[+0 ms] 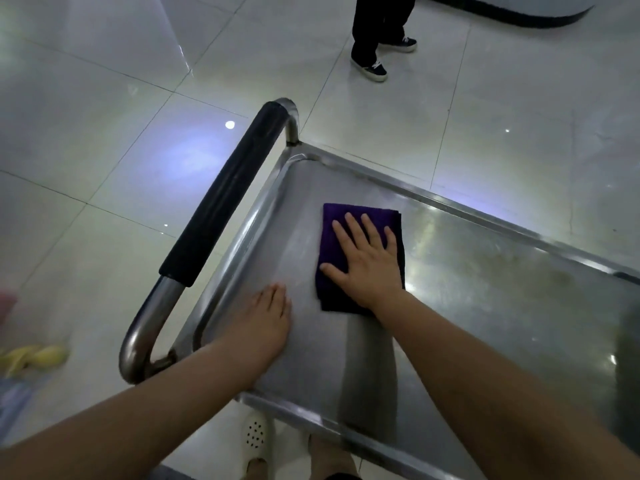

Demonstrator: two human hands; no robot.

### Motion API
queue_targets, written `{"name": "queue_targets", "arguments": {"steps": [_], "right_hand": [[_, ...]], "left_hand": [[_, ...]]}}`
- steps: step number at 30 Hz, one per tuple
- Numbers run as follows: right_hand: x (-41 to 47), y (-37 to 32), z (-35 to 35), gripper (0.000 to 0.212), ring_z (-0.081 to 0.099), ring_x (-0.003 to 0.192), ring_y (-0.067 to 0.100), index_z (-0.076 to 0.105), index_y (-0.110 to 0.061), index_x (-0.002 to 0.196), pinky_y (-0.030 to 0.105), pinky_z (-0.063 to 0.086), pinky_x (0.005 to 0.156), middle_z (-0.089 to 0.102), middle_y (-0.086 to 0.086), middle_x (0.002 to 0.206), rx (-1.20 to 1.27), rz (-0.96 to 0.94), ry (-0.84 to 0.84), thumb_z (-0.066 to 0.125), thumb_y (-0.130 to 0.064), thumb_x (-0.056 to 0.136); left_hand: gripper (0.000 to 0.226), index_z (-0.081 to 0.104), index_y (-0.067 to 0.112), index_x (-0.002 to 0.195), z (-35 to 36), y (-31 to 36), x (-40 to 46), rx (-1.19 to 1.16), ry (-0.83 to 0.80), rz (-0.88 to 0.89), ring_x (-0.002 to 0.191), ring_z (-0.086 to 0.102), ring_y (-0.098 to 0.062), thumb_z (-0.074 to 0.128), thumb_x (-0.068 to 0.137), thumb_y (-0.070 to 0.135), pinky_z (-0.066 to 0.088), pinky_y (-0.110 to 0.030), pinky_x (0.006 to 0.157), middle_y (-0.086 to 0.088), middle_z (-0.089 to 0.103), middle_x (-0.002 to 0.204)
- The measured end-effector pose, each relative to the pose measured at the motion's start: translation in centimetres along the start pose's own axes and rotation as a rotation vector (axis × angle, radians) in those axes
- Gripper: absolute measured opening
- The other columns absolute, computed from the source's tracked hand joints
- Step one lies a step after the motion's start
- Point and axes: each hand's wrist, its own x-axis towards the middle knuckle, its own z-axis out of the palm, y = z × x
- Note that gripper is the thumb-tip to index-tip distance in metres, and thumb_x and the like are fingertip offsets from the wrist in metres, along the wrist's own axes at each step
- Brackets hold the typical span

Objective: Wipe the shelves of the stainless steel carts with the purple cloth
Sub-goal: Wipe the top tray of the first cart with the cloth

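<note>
Glossy white floor tiles (104, 150) all around, with someone else's legs in dark trousers and sneakers (377, 39) standing at the top of the view, well away from the action. Front and centre is the stainless steel cart (485, 306), seen from above, top shelf (467, 289) facing the camera, with a black padded push handle (225, 199) running along its left end.

The purple cloth (349, 233) is folded into a rough rectangle and lies flat on the shelf near the handle end, long axis pointing away from the person. The right hand (367, 261) sits right on top of it, fingers straight and spread, palm pressing down, so it's not pinching anything, just flat pressure. The left hand (266, 317) is flat on the bare steel just beside the cloth on its near-left side, fingers together and straight, looks like it's just bracing the cart.

The bit that matters for the next stroke: the cloth is already tucked toward the handle-end corner, and nearly all the unwiped-looking shelf stretches off to the right and far side. So my guess is the right hand has to drag the cloth rightward along the shelf's long run. Lower shelves aren't visible from here, can't say anything about them.
</note>
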Motion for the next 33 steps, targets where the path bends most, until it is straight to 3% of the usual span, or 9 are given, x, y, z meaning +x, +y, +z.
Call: {"name": "queue_targets", "arguments": {"steps": [6, 14, 20, 33], "right_hand": [[4.7, 3.9, -0.8, 0.083, -0.016, 0.146, 0.025, -0.007, -0.038, 0.151, 0.052, -0.014, 0.115, -0.010, -0.002, 0.161, -0.040, -0.078, 0.018, 0.010, -0.077, 0.080], [6.9, 7.4, -1.5, 0.081, -0.017, 0.146, 0.029, -0.003, -0.036, 0.152, 0.055, -0.017, 0.113, -0.007, 0.000, 0.162, -0.080, -0.062, 0.053, 0.009, -0.076, 0.083], [2.5, 6.0, -0.7, 0.082, -0.017, 0.146, 0.031, -0.005, -0.032, 0.153, 0.057, -0.012, 0.114, -0.010, 0.003, 0.161, -0.024, 0.064, 0.027, 0.008, -0.075, 0.084], [-10.9, -2.8, 3.2, 0.082, -0.023, 0.144, 0.032, -0.002, -0.030, 0.153, 0.059, -0.011, 0.113, -0.010, 0.004, 0.161, 0.005, 0.061, 0.031, 0.010, -0.074, 0.084]], "left_hand": [[0.099, -0.012, -0.001, 0.145, 0.1, -0.2, 0.4, 0.039, -0.045, -0.040, 0.144, -0.008, -0.038, 0.064, 0.086, 0.022, -0.016, -0.044, 0.102, -0.024, -0.013, 0.154], [0.101, -0.011, 0.003, 0.147, -0.3, -0.3, 0.6, 0.033, -0.046, -0.023, 0.144, -0.008, -0.036, 0.062, 0.085, 0.036, -0.012, -0.047, 0.110, -0.022, -0.012, 0.155], [0.102, -0.007, 0.001, 0.148, -1.0, 0.4, 0.3, 0.082, -0.036, -0.012, 0.145, -0.004, -0.036, 0.065, 0.084, 0.037, -0.003, -0.051, 0.114, -0.023, -0.009, 0.156], [0.097, -0.001, 0.000, 0.149, -0.7, 1.5, -0.5, 0.122, 0.038, -0.051, 0.145, 0.002, -0.035, 0.063, 0.085, 0.035, 0.007, -0.049, 0.116, -0.023, -0.001, 0.156]]}}
